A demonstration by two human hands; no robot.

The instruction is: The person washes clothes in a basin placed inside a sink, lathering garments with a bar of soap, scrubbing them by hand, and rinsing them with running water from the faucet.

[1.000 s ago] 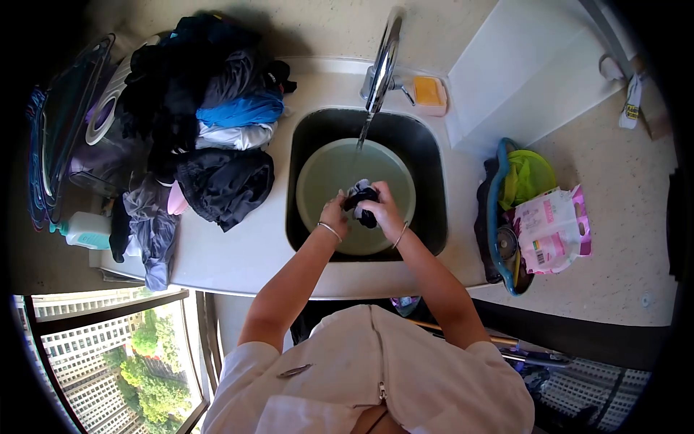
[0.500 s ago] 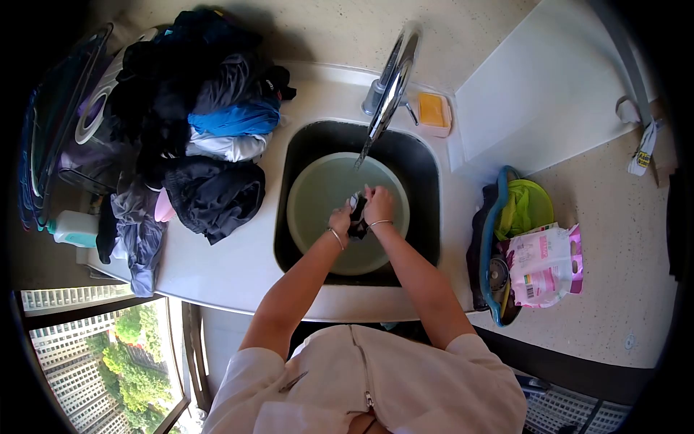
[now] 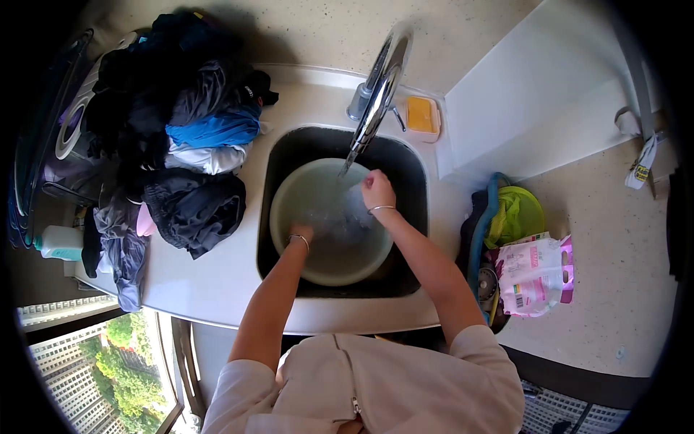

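A round pale basin (image 3: pixel 278 249) of cloudy water stands in the dark sink (image 3: pixel 410 271). My left hand (image 3: pixel 302 231) is in the water at the basin's left side, its fingers submerged and blurred. My right hand (image 3: pixel 379 191) is over the basin's right side with its fingers curled closed. Whatever they hold is hidden; a pale, blurred patch shows in the water beside them. Above the basin's back rim hangs the spout of the chrome faucet (image 3: pixel 369 119). Each wrist wears a thin bracelet.
A heap of dark, blue and white clothes (image 3: pixel 195 210) lies left of the sink. Behind, at right, an orange soap bar (image 3: pixel 418 114) sits in its dish. A blue-rimmed container (image 3: pixel 493 210) and a pink-white package (image 3: pixel 531 275) are on the right; a bottle (image 3: pixel 61 242) stands far left.
My hands, earlier together on a small black-and-white cloth-like item, have moved apart. The left went down into the water. The dark item no longer shows, and the water is stirred.
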